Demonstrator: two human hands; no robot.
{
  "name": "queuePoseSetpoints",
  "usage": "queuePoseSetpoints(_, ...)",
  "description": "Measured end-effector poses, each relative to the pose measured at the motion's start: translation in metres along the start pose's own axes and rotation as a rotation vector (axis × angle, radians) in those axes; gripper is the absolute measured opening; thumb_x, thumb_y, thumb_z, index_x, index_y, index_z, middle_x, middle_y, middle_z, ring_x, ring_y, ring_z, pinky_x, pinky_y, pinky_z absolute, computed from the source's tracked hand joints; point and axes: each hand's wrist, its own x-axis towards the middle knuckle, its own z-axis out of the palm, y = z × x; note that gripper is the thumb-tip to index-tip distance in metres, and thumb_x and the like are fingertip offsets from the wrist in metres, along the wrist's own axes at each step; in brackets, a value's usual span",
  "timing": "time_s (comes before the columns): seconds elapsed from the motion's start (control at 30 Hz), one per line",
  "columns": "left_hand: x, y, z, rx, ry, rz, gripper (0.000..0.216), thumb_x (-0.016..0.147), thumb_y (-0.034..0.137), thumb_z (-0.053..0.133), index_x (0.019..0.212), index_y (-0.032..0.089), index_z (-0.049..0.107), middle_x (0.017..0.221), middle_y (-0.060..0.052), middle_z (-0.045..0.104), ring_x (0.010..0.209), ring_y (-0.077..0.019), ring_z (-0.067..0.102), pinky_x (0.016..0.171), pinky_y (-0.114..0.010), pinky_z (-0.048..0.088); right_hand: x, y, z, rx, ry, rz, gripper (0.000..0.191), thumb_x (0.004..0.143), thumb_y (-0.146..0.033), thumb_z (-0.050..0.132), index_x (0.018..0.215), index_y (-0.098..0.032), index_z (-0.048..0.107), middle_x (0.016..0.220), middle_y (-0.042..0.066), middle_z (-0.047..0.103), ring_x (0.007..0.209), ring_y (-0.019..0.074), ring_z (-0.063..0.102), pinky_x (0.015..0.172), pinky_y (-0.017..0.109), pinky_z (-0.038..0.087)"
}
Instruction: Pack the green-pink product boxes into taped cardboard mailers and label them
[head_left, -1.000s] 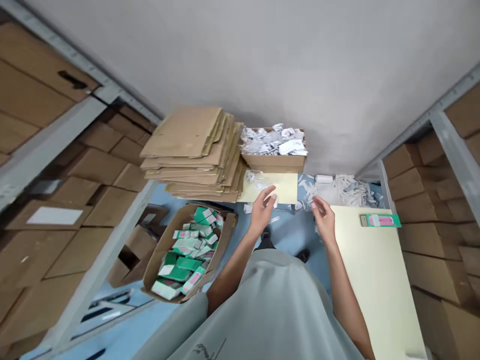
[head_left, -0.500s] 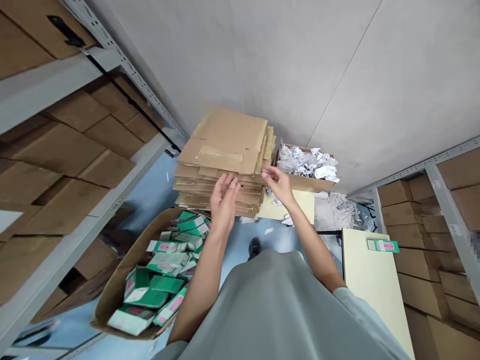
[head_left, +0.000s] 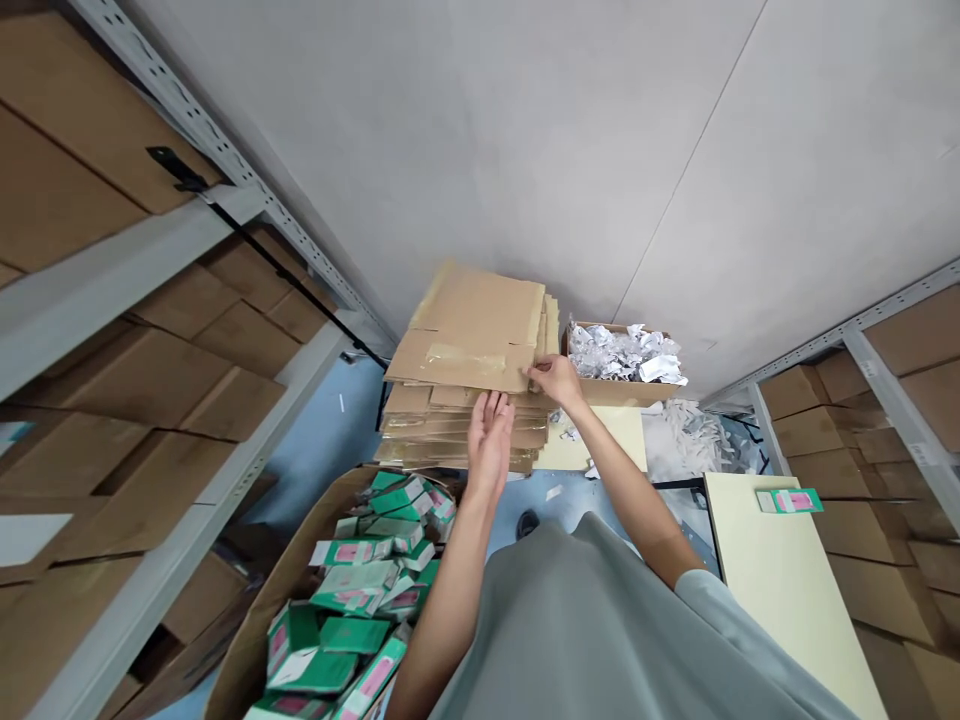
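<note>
A pile of flattened cardboard boxes (head_left: 457, 425) stands against the wall ahead of me. The top flattened cardboard box (head_left: 476, 320) has a strip of clear tape across its near part. My right hand (head_left: 556, 380) pinches the near right corner of that top sheet between thumb and fingertips. At the front edge of the pile, my left hand (head_left: 491, 445) is held palm up with its fingers stretched out, the fingertips at the top sheet's edge. Whether those fingertips press on the cardboard, I cannot tell.
A large carton (head_left: 255, 610) of green-and-white small boxes (head_left: 352, 633) is at my left. Right of the pile sits a carton (head_left: 619, 391) of crumpled paper and plastic. A pale table (head_left: 787, 590) carries one green box (head_left: 789, 501). Loaded shelves (head_left: 247, 440) flank both sides.
My right hand has come onto the top sheet's corner and closed on it. The left hand has moved right along the front edge. My view has shifted, so the pile sits lower and further right.
</note>
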Motion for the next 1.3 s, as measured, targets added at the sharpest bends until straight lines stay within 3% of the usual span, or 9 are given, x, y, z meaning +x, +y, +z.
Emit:
queuePoseSetpoints(0.13, 0.006, 0.008, -0.005, 0.043, 0.054, 0.044, 0.070, 0.089, 0.054, 0.094, 0.146, 0.029, 0.060, 0.168, -0.021, 0.063, 0.157, -0.0331, 0.062, 0.136, -0.058, 0.046, -0.001, -0.010, 0.005, 0.342, -0.050, 0.095, 0.028, 0.084, -0.037, 0.092, 0.075, -0.021, 0.072, 0.060, -0.003, 0.069, 0.055, 0.0150, 0.067, 0.057, 0.025, 0.051)
queuePoseSetpoints(0.37, 0.012, 0.050, -0.008, 0.040, 0.154, 0.130, 0.042, 0.088, 0.055, 0.095, 0.106, 0.025, 0.072, 0.120, -0.009, 0.084, 0.124, -0.0244, 0.080, 0.121, -0.049, 0.059, -0.056, -0.019, -0.011, 0.642, -0.053, -0.191, 0.051, 0.070, -0.062, 0.098, 0.087, -0.024, 0.069, 0.077, -0.005, 0.068, 0.066, 0.0134, 0.064, 0.067, 0.027, 0.059)
queuePoseSetpoints(0.47, 0.001, 0.065, 0.017, 0.014, 0.099, 0.133, 0.040, 0.090, 0.053, 0.095, 0.116, 0.028, 0.077, 0.127, -0.008, 0.085, 0.128, -0.0231, 0.078, 0.117, -0.045, 0.060, -0.097, -0.005, -0.030, 0.665, 0.001, -0.231, 0.051, 0.076, -0.065, 0.097, 0.093, -0.025, 0.070, 0.083, -0.003, 0.070, 0.071, 0.0153, 0.067, 0.068, 0.029, 0.063)
queuePoseSetpoints(0.57, -0.015, 0.068, 0.053, 0.031, -0.065, 0.080, 0.041, 0.094, 0.051, 0.093, 0.127, 0.030, 0.080, 0.139, -0.009, 0.083, 0.134, -0.0240, 0.076, 0.115, -0.041, 0.062, -0.135, 0.022, -0.063, 0.642, 0.101, -0.224, 0.049, 0.083, -0.067, 0.093, 0.103, -0.026, 0.075, 0.094, 0.001, 0.076, 0.083, 0.0200, 0.075, 0.075, 0.034, 0.068)
queuePoseSetpoints(0.67, -0.030, 0.057, 0.092, 0.060, -0.248, 0.002, 0.039, 0.097, 0.051, 0.090, 0.129, 0.031, 0.081, 0.141, -0.008, 0.082, 0.133, -0.0236, 0.076, 0.115, -0.038, 0.062, -0.170, 0.057, -0.116, 0.555, 0.414, -0.193, 0.057, 0.083, -0.068, 0.094, 0.119, -0.027, 0.078, 0.112, 0.008, 0.082, 0.104, 0.0265, 0.081, 0.087, 0.041, 0.071)
queuePoseSetpoints(0.83, -0.057, 0.004, 0.158, 0.121, -0.556, -0.154, 0.044, 0.101, 0.057, 0.084, 0.136, 0.031, 0.079, 0.142, -0.009, 0.081, 0.138, -0.0264, 0.075, 0.122, -0.042, 0.059, -0.256, 0.124, -0.229, 0.281, 1.129, -0.126, 0.058, 0.090, -0.068, 0.087, 0.128, -0.026, 0.077, 0.137, 0.016, 0.080, 0.132, 0.0335, 0.075, 0.111, 0.052, 0.066)
queuePoseSetpoints(0.97, -0.095, -0.060, 0.211, 0.214, -0.801, -0.300, 0.047, 0.098, 0.062, 0.084, 0.133, 0.029, 0.079, 0.138, -0.011, 0.082, 0.137, -0.0290, 0.075, 0.122, -0.046, 0.059, -0.351, 0.182, -0.295, 0.085, 1.462, -0.011, 0.050, 0.095, -0.065, 0.080, 0.126, -0.025, 0.077, 0.142, 0.017, 0.078, 0.136, 0.0346, 0.072, 0.121, 0.058, 0.057)
queuePoseSetpoints(1.13, -0.166, -0.150, 0.278, 0.305, -1.059, -0.374, 0.044, 0.096, 0.062, 0.086, 0.125, 0.029, 0.079, 0.134, -0.012, 0.083, 0.139, -0.0284, 0.074, 0.126, -0.048, 0.056, -0.470, 0.262, -0.328, 0.093, 1.637, 0.135, 0.062, 0.097, -0.059, 0.078, 0.149, -0.026, 0.069, 0.157, 0.019, 0.073, 0.146, 0.0357, 0.068, 0.124, 0.059, 0.054)
queuePoseSetpoints(1.3, -0.260, -0.247, 0.337, 0.429, -1.314, -0.423, 0.056, 0.089, 0.069, 0.090, 0.123, 0.027, 0.077, 0.131, -0.014, 0.082, 0.137, -0.0319, 0.075, 0.126, -0.050, 0.057, -0.574, 0.347, -0.345, 0.177, 1.616, 0.217, 0.055, 0.095, -0.053, 0.075, 0.141, -0.024, 0.075, 0.145, 0.016, 0.080, 0.131, 0.0339, 0.076, 0.117, 0.054, 0.058)
